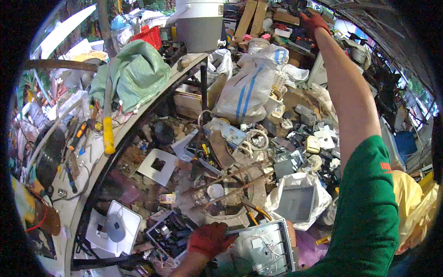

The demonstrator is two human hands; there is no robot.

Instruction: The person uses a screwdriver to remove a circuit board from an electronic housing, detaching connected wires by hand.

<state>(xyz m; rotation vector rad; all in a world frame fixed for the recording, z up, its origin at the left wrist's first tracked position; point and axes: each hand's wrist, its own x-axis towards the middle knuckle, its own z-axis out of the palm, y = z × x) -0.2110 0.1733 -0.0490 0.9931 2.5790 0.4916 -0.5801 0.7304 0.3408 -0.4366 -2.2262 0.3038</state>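
My left hand (pixel 208 241), in a red glove, grips the upper left edge of a shallow grey box (pixel 263 249). Thin white wires lie inside the box, and its lower part runs out of view. Pliers (pixel 256 213) with orange handles rest against the box's far edge. Far off at the upper right, my right hand (pixel 315 24), also red-gloved, is stretched out over a heap of scrap. Its fingers look apart, and I see nothing held in them.
A worktop (pixel 87 184) with tools and a yellow-handled hammer (pixel 109 134) curves along the left. A crate (pixel 171 235) of dark parts stands beside my left hand. Further out are a white sack (pixel 244 92), a bucket (pixel 198 27) and a white bag holding a grey panel (pixel 295 203).
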